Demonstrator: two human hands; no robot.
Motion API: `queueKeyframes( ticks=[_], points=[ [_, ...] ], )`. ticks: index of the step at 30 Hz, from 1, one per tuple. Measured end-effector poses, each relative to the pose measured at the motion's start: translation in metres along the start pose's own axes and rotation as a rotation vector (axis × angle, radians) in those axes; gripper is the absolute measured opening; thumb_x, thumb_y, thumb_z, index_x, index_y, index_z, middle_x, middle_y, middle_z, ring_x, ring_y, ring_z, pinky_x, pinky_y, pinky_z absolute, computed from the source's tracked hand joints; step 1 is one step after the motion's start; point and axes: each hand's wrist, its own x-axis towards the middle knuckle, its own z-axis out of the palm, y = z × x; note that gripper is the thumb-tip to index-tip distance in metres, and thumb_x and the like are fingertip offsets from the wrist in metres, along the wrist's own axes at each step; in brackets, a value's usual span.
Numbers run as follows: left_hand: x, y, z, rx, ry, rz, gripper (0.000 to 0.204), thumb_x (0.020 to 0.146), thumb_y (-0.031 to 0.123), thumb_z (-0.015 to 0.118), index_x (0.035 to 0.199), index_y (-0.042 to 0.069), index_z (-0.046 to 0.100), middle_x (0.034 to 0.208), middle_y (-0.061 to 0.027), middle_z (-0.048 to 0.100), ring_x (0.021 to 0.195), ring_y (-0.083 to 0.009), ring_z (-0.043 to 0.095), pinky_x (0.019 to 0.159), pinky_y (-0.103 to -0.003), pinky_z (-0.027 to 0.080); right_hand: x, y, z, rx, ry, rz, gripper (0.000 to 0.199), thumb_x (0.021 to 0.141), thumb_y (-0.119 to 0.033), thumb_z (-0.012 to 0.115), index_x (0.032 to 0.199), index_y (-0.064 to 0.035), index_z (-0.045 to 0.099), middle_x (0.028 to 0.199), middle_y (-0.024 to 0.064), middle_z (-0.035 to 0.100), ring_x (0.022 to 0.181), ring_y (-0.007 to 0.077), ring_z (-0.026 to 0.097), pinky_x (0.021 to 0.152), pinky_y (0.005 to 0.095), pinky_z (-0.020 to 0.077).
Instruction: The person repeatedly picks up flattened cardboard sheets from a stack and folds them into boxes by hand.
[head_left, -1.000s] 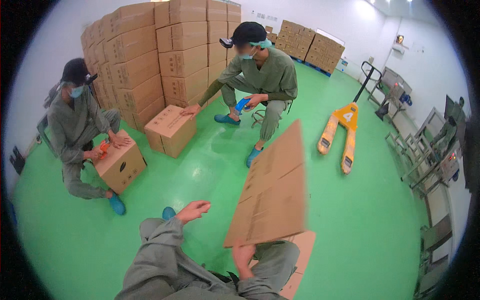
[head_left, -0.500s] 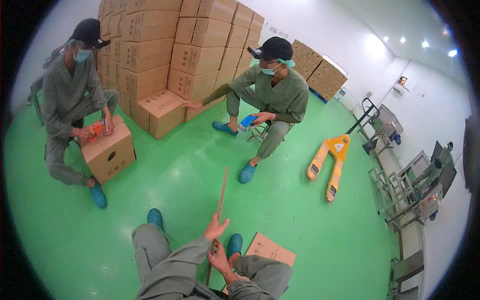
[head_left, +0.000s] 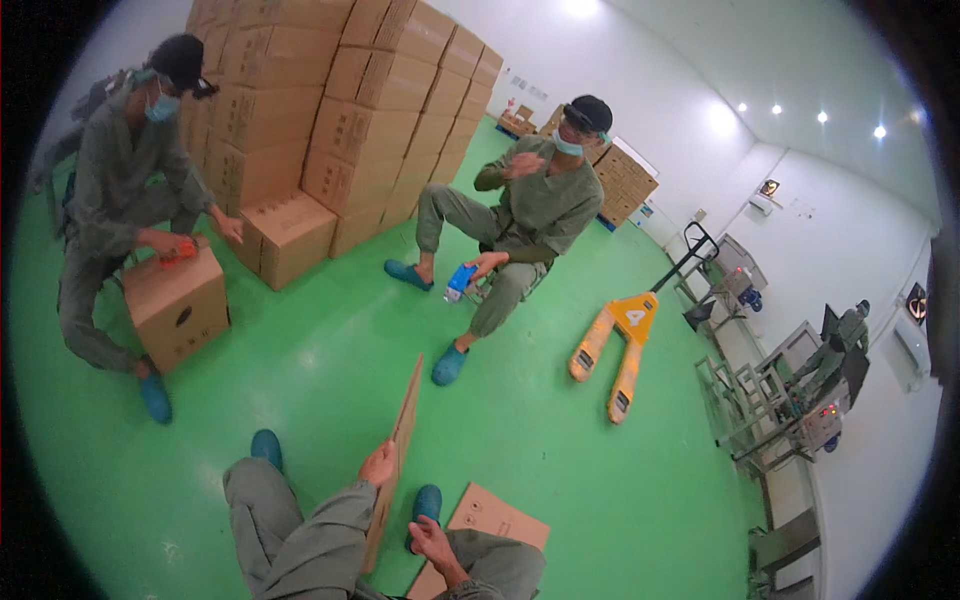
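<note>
My left hand [head_left: 378,465] is closed on the near edge of a flattened carton [head_left: 403,438]. The carton stands upright, turned nearly edge-on, between my knees. My right hand [head_left: 432,545] is over my right leg, apart from that carton, with its fingers spread and nothing visible in them. Beneath and beside my right leg lies another flattened carton [head_left: 503,518] with dark printed marks, flat on the green floor.
A co-worker at left has an orange tape dispenser [head_left: 180,250] on a carton [head_left: 178,310]. Another seated co-worker holds a blue tape dispenser [head_left: 461,281]. Behind them rise stacked cartons [head_left: 365,135]. A yellow pallet jack [head_left: 632,318] stands to the right, near metal equipment [head_left: 790,390].
My right hand has come away from the flattened carton, which now shows more of its face. The middle co-worker's hand has left the stack and risen to the chest. The view has shifted right.
</note>
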Motion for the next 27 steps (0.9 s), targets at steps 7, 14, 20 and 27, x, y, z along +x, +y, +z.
queueKeyframes(
  ticks=[7,14,20,27],
  points=[
    [-0.026,0.017,0.062,-0.098,0.004,0.017,0.065,0.103,0.054,0.030,0.146,0.006,0.042,0.131,-0.0296,0.056,0.121,-0.0473,0.053,0.104,-0.050,0.042,0.020,-0.001,0.044,-0.081,0.141,-0.170,0.080,0.093,-0.042,0.066,0.150,0.0019,0.030,0.147,0.0227,0.042,0.134,0.0342,0.045,0.108,0.0444,0.0423],
    [-0.042,0.029,0.073,0.006,0.020,0.105,0.067,0.096,0.042,0.049,0.148,0.001,0.037,0.133,-0.0315,0.054,0.122,-0.0469,0.053,0.105,-0.050,0.041,-0.019,0.009,-0.020,0.067,0.240,-0.077,0.071,0.088,-0.049,0.072,0.133,0.0036,0.054,0.119,0.0157,0.065,0.107,0.0243,0.061,0.091,0.0373,0.0482],
    [-0.043,0.009,0.016,0.134,-0.070,0.225,0.077,0.076,0.013,0.052,0.149,-0.002,0.033,0.134,-0.0329,0.053,0.124,-0.0484,0.051,0.102,-0.048,0.045,-0.024,0.007,-0.027,-0.213,0.595,-0.205,0.046,0.086,-0.035,0.071,0.117,-0.0009,0.066,0.105,0.0207,0.072,0.098,0.0312,0.069,0.086,0.0412,0.0519],
    [-0.169,-0.040,-0.102,0.418,-0.133,-0.096,0.075,0.081,0.013,0.057,0.151,0.006,0.032,0.131,-0.0296,0.056,0.120,-0.0462,0.055,0.103,-0.055,0.043,0.019,-0.052,-0.060,-0.314,0.672,-0.123,0.040,0.087,-0.040,0.068,0.112,-0.0082,0.071,0.105,0.0157,0.073,0.100,0.0373,0.067,0.085,0.0465,0.0521]
  ],
)
